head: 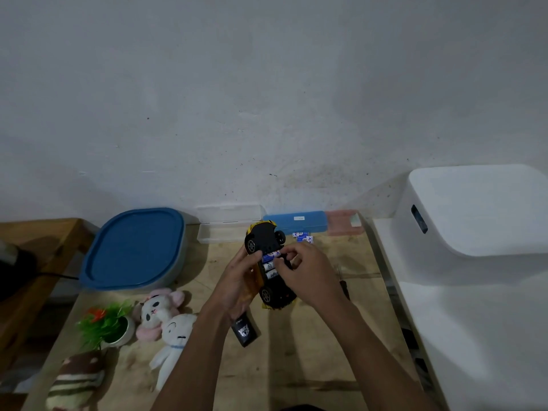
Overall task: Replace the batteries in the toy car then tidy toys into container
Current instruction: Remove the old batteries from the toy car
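Grips the upturned car round its side with the left hand, just above the table. Pinches a battery in the car's open bay with curled fingertips of the right hand. Further out: spare cells by the far edge, blue-lidded container to the left, plush toys near it

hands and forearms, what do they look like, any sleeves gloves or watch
Both the left hand and right hand are bare: no gloves, no ring or watch visible. The left forearm and right forearm are bare too, with no sleeve in view.
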A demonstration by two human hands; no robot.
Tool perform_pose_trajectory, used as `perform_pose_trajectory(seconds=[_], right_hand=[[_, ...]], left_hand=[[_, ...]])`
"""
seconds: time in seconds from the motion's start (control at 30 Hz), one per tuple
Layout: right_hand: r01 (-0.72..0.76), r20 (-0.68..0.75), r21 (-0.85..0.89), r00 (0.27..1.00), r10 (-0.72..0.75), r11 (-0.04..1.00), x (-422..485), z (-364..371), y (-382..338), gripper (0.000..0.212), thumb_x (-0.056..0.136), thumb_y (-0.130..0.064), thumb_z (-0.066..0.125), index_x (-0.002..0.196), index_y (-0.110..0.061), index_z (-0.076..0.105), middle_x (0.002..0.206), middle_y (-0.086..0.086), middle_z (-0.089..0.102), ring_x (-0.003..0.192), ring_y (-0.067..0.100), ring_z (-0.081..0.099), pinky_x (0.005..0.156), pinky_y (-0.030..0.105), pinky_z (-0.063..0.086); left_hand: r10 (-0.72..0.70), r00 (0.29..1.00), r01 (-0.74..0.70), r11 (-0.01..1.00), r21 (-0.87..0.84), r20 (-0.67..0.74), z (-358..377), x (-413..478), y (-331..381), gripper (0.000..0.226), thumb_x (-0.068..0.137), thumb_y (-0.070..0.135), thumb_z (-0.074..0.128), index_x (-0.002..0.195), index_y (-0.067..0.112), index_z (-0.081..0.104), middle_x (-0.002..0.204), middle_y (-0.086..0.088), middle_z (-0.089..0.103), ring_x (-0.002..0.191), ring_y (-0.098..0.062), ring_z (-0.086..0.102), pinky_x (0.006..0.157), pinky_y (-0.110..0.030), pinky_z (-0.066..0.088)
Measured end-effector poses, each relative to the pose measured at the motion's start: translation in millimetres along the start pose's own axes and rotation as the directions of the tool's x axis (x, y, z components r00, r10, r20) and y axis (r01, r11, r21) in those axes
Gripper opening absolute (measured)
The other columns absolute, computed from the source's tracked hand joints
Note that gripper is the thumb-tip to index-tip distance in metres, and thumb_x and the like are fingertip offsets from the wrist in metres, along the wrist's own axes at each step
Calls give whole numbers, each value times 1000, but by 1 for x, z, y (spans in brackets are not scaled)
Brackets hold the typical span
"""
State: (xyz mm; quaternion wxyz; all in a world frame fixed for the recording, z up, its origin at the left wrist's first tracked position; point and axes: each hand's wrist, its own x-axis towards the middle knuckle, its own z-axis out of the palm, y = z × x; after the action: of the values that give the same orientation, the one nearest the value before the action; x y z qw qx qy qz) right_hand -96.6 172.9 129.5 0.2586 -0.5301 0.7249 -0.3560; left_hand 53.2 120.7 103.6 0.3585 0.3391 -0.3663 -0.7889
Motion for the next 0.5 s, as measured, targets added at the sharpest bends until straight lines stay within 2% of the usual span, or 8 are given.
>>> perform_pose_trajectory(seconds=[0.1, 0.17, 0.3, 0.37, 0.43, 0.5], right_hand=[[-33, -7, 15, 999, 33, 999, -2, 1, -2, 23, 86, -36, 67, 104, -22, 65, 88, -10, 53, 70, 1, 51, 61, 15, 42], [-72, 10, 24, 997, 72, 997, -3, 1, -5, 23, 85, -37, 68, 103, -23, 63, 88, -10, 54, 71, 1, 51, 62, 17, 43], [-140, 60, 79, 989, 135, 987, -3, 1, -9, 21, 82, -35, 70, 96, -23, 60, 86, -6, 59, 74, 6, 58, 61, 20, 47], [-162, 90, 89, 984, 154, 983, -4, 0, -10, 21, 81, -34, 71, 95, -24, 59, 84, -7, 60, 74, 5, 58, 62, 21, 48], [-176, 114, 93, 980, 165, 980, -4, -2, -12, 22, 81, -34, 70, 96, -24, 57, 83, -10, 58, 75, 1, 56, 63, 20, 48], [-187, 130, 94, 976, 174, 978, -4, -5, -13, 23, 81, -34, 70, 97, -23, 57, 83, -11, 57, 75, 0, 55, 61, 19, 46]], left_hand=[[-8, 1000, 8, 1000, 9, 22, -4, -1, -1, 51, 93, 20, 62, 142, 16, 52, 138, -22, 58, 127, -42, 55, 109, -57, 42], [-14, 999, 13, 1000, 7, 38, -3, -2, -2, 60, 87, 26, 73, 142, 17, 51, 138, -22, 58, 127, -42, 55, 108, -55, 43], [-17, 999, 18, 1000, -22, 44, 1, -7, -2, 81, 71, 36, 87, 141, 15, 53, 135, -21, 61, 117, -34, 63, 95, -42, 55], [-19, 999, 21, 998, -51, 40, 0, -9, -3, 76, 73, 33, 85, 140, 14, 55, 133, -21, 63, 113, -30, 66, 87, -38, 57], [-20, 999, 22, 998, -60, 35, 0, -10, -2, 60, 84, 26, 72, 139, 13, 55, 133, -22, 62, 111, -29, 67, 85, -36, 57], [-23, 999, 25, 999, -42, 39, 0, -10, -3, 57, 86, 26, 71, 139, 13, 55, 133, -21, 62, 111, -29, 67, 85, -36, 57]])
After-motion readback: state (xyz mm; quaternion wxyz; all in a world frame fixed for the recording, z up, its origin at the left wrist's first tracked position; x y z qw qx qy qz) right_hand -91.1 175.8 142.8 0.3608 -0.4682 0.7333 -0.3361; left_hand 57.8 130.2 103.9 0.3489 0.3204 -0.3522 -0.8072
